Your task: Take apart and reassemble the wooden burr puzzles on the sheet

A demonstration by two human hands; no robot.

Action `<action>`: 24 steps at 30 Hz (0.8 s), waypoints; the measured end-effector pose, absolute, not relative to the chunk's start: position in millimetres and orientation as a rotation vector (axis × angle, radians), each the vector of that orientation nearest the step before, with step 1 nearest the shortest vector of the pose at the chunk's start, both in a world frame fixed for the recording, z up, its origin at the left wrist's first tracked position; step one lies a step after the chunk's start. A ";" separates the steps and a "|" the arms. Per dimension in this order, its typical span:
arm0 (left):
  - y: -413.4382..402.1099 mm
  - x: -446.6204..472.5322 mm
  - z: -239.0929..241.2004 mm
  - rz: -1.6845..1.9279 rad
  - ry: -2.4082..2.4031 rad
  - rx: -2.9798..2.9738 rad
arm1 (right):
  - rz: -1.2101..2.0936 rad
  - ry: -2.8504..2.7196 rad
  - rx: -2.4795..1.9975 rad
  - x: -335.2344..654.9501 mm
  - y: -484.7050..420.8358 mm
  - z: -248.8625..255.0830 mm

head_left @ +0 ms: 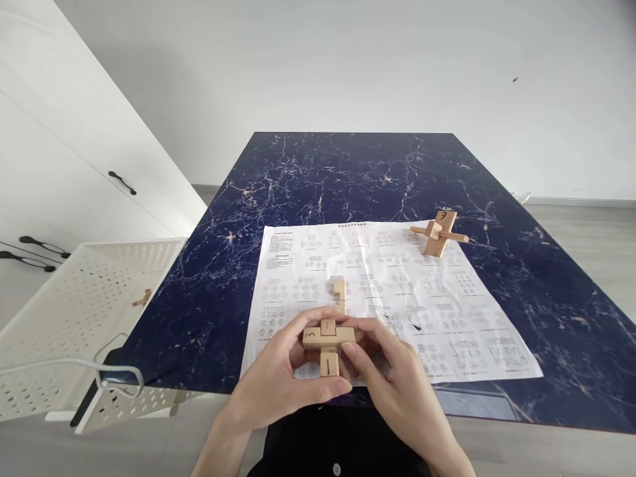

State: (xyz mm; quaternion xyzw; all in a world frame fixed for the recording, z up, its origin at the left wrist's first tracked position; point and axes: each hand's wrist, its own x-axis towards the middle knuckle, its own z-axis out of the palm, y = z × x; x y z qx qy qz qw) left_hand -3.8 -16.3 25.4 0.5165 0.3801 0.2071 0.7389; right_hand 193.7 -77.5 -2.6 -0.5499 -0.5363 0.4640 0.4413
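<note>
Near the table's front edge, my left hand and my right hand both grip a partly joined wooden burr puzzle. Its light wooden pieces cross each other and bear dark hand-drawn marks. My left thumb presses under its lower end, and my right thumb rests on its right side. Fingers hide the far side of the puzzle. Just beyond my fingertips a loose notched wooden piece lies on the printed instruction sheet.
Another wooden cross-shaped puzzle stands at the sheet's upper right corner. The dark blue marbled table lies under the sheet. To the left are a cream perforated rack holding a small wooden piece, and white cabinets with black handles.
</note>
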 end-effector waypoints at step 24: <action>-18.9 -1.6 24.1 0.511 0.771 1.136 | 1.165 -1.420 -1.386 196.9 -76.9 -1.5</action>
